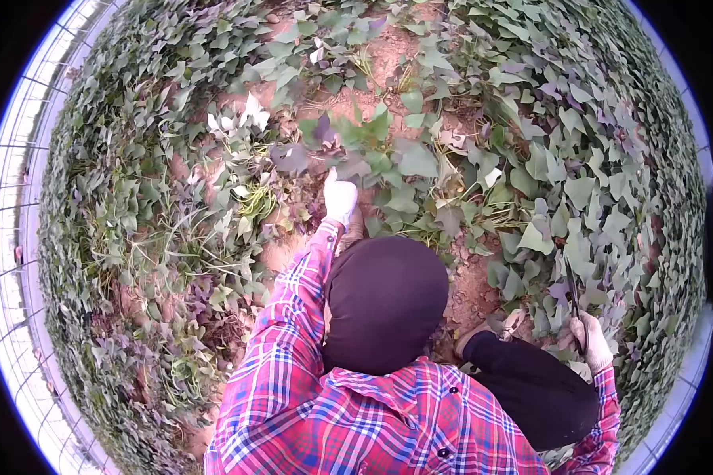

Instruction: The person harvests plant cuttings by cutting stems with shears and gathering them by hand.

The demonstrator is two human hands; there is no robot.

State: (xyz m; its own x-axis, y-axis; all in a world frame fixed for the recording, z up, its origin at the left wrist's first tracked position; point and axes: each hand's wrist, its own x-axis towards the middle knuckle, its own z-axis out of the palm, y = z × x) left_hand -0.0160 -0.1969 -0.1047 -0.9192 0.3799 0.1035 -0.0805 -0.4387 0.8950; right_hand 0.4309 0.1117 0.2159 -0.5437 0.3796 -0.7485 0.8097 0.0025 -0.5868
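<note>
My left hand (pixel 341 199), in a white glove, is closed in front of my left knee with its thumb pointing away from me. Blurred leafy vine stems (pixel 376 150) fan out just beyond it and appear gripped in it, though the hand hides where they meet the fingers. Low at my right side, my right hand (pixel 596 342), also gloved, is closed around the handles of dark scissors (pixel 572 286). Their blades point forward among the leaves, partly covered by foliage.
Dense heart-shaped leaves (pixel 582 194) cover the ground on both sides. Reddish soil (pixel 388 51) shows in patches ahead and by my right shoe (pixel 471 339). Pale dried leaves (pixel 252 113) lie ahead to the left. A pale gridded border (pixel 14 206) curves along the left edge.
</note>
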